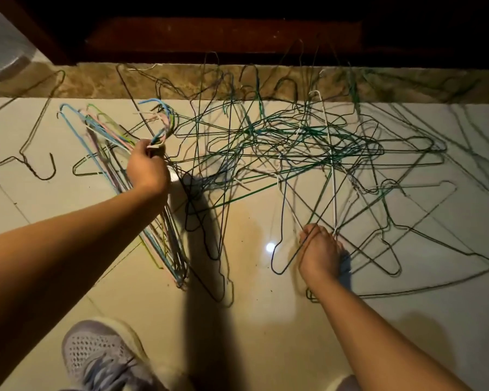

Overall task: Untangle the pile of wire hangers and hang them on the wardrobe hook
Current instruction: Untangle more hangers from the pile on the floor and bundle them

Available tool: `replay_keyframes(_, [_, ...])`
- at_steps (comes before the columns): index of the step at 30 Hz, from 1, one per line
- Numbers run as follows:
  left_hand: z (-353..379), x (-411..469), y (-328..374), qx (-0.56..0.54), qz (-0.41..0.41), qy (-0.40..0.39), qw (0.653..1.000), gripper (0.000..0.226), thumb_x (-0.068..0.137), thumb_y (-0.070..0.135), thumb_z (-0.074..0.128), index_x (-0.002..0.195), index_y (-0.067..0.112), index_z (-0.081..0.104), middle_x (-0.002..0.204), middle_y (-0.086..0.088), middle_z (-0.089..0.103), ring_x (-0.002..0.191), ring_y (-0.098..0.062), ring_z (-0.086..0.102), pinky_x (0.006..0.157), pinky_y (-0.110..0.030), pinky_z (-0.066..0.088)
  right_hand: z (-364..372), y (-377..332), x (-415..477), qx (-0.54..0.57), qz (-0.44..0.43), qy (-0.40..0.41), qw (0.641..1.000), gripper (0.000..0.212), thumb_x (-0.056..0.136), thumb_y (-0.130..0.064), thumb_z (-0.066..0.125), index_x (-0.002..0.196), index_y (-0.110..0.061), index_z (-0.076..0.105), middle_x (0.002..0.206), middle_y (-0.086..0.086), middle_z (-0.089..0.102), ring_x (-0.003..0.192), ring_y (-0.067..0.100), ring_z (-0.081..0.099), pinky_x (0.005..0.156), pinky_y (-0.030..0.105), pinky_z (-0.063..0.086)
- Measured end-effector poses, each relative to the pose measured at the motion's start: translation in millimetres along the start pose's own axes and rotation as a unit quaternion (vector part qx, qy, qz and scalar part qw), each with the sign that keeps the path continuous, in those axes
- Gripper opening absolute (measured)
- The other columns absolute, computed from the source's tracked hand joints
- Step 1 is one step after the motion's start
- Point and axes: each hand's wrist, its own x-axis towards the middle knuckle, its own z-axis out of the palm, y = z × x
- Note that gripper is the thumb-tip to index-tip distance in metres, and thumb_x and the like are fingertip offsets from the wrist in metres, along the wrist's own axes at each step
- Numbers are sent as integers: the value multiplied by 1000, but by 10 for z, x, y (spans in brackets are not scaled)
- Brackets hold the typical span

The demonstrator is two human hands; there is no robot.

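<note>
Wire tangle (294,148) overlapping stone border (96,80), bare tile (251,320) beside shoe (96,354)

One left hand (147,172), one right hand (321,253), one shoe (102,359); hangers (294,142) tangled, uncountable.

Dim warm light w/ glare spot on floor (270,247), hard shadows under hangers (311,130), top dark, edges bent.

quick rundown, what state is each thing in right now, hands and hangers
left hand: grips the coloured hanger bundle just below its hooks
coloured hanger bundle: gathered and lined up, held
right hand: curled round wires at the near edge of the tangled pile
tangled pile: knotted, spread on the floor
lone dark hanger: flat on the floor, apart at the left
</note>
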Motion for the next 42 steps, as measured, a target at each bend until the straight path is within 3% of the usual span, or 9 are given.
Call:
replay_keyframes(5, [-188,-33,27,63,39,22,997,39,90,1,42,123,14,57,120,-11,62,99,-20,55,72,-16,32,-31,-31,21,-24,3,-4,1000,24,94,-14,34,100,-14,58,103,7,62,99,26,57,88,33,38])
replay_keyframes(11, [-77,-124,53,203,175,-71,961,39,89,1,43,123,12,59,112,-22,62,105,-37,56,85,-34,43,-101,-54,34,-23,-28,-22,999,23,95,-19,33,101,-13,54,101,10,64,96,29,58,80,32,40])
replay_keyframes(17, [369,-143,108,183,133,-156,961,33,93,9,48,125,5,56,116,-19,62,106,-33,58,89,-35,45,-125,-25,99,-47,-64,-40,996,19,96,-25,35,102,-14,50,97,10,65,89,29,59,66,28,32])
replay_keyframes(20, [517,-150,71,188,100,-197,957,29,92,15,54,120,8,59,115,-13,64,105,-28,59,81,-24,43,-120,-31,109,-50,-69,-40,996,18,96,-23,36,103,-14,50,98,9,64,91,29,59,69,29,34])
replay_keyframes(23, [639,-107,23,177,76,-222,956,21,86,25,63,103,13,65,100,-11,67,96,-27,62,79,-29,50,-84,-29,113,-45,-68,-34,996,16,96,-21,36,102,-16,50,99,7,64,92,28,58,79,32,39])
replay_keyframes(29, [725,-32,99,124,43,-277,952,15,85,17,66,99,15,63,96,-8,63,83,-20,56,75,-29,49,-106,-55,110,-28,-65,-47,996,17,96,-25,39,103,-16,51,99,6,64,93,29,58,86,34,39])
replay_keyframes(33, [765,-36,105,79,22,-292,953,19,86,13,64,77,23,51,75,-1,56,60,-14,49,49,-15,42,-181,-96,100,-30,-69,-60,995,24,98,-28,35,108,-14,52,103,9,65,96,30,58,86,33,40])
replay_keyframes(39, [776,35,109,107,9,-309,945,16,86,11,63,95,16,51,88,-8,56,56,-11,44,43,-17,38,-170,-121,82,-20,-67,-31,997,23,97,-21,38,112,-19,55,104,9,66,94,30,58,83,33,42])
replay_keyframes(42, [771,54,113,118,9,-325,938,14,88,15,62,96,15,50,74,-5,51,52,-12,41,33,-12,33,-133,-136,117,0,-49,-34,998,25,95,-18,39,113,-18,56,104,12,65,95,32,58,81,34,44])
